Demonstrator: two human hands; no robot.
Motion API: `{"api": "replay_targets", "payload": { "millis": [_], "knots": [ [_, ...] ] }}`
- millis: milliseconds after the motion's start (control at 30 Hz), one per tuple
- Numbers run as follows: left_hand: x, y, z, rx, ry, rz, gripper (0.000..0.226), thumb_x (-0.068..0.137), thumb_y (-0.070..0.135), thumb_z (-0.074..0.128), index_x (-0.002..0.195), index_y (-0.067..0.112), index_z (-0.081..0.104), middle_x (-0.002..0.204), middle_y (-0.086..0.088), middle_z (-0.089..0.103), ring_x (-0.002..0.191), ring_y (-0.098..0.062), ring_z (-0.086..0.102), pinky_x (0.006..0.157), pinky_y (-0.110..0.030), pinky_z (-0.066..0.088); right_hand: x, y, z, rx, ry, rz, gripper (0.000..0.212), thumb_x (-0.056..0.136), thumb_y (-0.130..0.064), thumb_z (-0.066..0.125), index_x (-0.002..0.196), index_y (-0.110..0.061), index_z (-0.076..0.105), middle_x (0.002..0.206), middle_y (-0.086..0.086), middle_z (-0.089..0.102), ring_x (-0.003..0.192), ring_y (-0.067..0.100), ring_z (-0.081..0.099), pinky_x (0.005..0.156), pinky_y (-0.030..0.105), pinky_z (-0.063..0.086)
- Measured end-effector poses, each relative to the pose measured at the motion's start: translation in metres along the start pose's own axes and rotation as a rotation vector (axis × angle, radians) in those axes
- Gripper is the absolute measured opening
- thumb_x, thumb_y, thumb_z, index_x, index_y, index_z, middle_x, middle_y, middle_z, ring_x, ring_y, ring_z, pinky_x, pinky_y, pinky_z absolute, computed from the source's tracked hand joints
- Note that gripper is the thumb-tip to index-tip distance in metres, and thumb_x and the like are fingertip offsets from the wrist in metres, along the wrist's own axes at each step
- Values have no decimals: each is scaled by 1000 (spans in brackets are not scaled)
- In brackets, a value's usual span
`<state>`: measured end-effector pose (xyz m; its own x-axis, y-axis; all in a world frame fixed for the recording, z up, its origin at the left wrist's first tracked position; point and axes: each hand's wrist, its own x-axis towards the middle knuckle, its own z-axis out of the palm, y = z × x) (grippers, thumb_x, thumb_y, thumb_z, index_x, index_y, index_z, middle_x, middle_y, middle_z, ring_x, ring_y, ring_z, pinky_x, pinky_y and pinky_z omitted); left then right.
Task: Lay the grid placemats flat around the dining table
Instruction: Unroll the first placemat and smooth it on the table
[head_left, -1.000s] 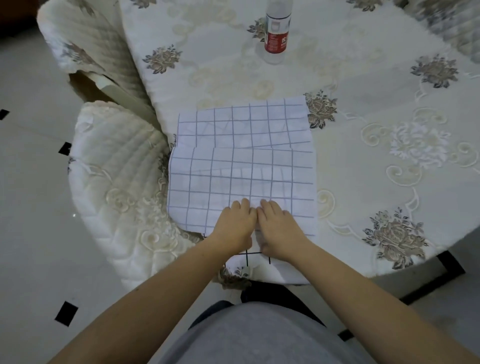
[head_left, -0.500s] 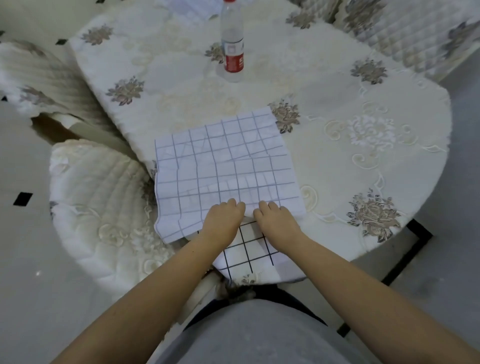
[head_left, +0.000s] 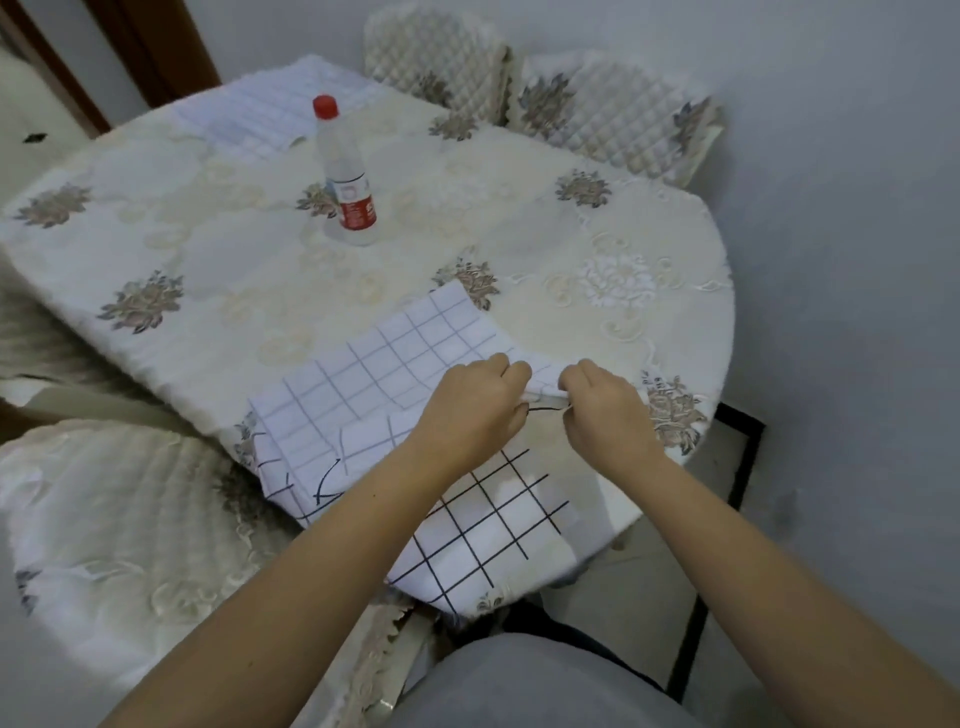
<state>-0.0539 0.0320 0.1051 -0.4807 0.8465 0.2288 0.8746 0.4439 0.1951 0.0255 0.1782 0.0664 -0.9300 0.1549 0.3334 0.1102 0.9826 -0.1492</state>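
Note:
A white grid placemat lies rumpled at the near edge of the round dining table, its pale underside up. Part of it hangs over the edge, showing bold black grid lines. My left hand and my right hand both pinch the same folded edge of this placemat, close together, lifting it slightly. A second grid placemat lies flat at the table's far side.
A clear bottle with a red cap and red label stands near the table's middle. Quilted chairs stand at the left front, the far left and behind the table. A wall runs along the right.
My view has swung to the right and further back. Both hands went from pressing flat on the placemat's near edge to pinching a fold of it, and the placemat has bunched and slid right.

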Motion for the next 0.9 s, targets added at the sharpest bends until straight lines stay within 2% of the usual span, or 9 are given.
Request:
{"api": "replay_targets", "payload": {
  "millis": [67, 200, 300, 433, 500, 633, 700, 767, 900],
  "knots": [
    [11, 4, -8, -42, -17, 33, 20, 60, 7, 70, 77, 0, 61, 62, -14, 56, 47, -30, 53, 39, -31, 41, 0, 11, -15, -8, 69, 54, 26, 63, -4, 28, 71, -3, 52, 61, 11, 50, 46, 29, 47, 45, 26, 27],
    [37, 13, -27, -94, 62, 72, 17, 71, 5, 51, 82, 0, 63, 69, -16, 58, 58, -33, 55, 49, -36, 42, -4, 28, -45, 19, 139, 100, 30, 61, -3, 26, 74, -2, 53, 63, 12, 52, 47, 30, 48, 44, 25, 32],
    [60, 23, -41, -143, 119, 114, 17, 84, 4, 50, 92, 2, 65, 80, -16, 62, 71, -35, 57, 60, -40, 46, -6, 41, -72, -23, 212, 100, 36, 59, -3, 24, 76, 1, 55, 65, 13, 53, 47, 29, 48, 43, 24, 32],
    [88, 34, -59, -169, 82, 74, 19, 94, 16, 49, 107, 9, 62, 101, -9, 62, 92, -29, 56, 78, -38, 43, -3, 61, -106, -59, 150, 176, 22, 58, 11, 41, 72, 1, 54, 68, 14, 51, 49, 31, 47, 41, 23, 24],
    [101, 36, -69, -192, 78, 42, 20, 94, 20, 50, 106, 9, 61, 103, -8, 62, 95, -26, 56, 81, -36, 43, 2, 72, -120, -22, 104, 236, 18, 68, 12, 47, 79, 2, 57, 79, 16, 53, 60, 33, 50, 46, 25, 27],
    [122, 30, -88, -265, 97, -24, 19, 93, 22, 53, 99, 7, 63, 99, -8, 63, 94, -26, 56, 80, -37, 46, 19, 93, -152, 100, 46, 343, 14, 81, 1, 50, 90, -2, 61, 85, 2, 45, 75, 22, 44, 62, 27, 27],
    [128, 24, -97, -287, 119, -64, 19, 92, 21, 54, 92, 4, 61, 89, -11, 62, 86, -29, 56, 74, -37, 44, 28, 98, -167, 133, 31, 370, 10, 82, -2, 51, 80, -6, 60, 78, -2, 42, 77, 23, 45, 61, 26, 27],
    [133, 16, -107, -292, 144, -93, 21, 92, 20, 54, 86, 0, 59, 79, -11, 57, 78, -29, 52, 65, -35, 39, 35, 103, -181, 193, 32, 414, 25, 85, -6, 54, 63, -16, 50, 66, -3, 41, 69, 20, 45, 54, 18, 29],
    [139, -3, -126, -337, 168, -151, 16, 92, 19, 54, 80, 9, 54, 65, 2, 48, 64, -15, 44, 52, -26, 29, 43, 112, -202, 386, 106, 532, 26, 86, -15, 61, 62, -17, 52, 61, -3, 49, 61, 14, 43, 52, 17, 30]
  ]
}}
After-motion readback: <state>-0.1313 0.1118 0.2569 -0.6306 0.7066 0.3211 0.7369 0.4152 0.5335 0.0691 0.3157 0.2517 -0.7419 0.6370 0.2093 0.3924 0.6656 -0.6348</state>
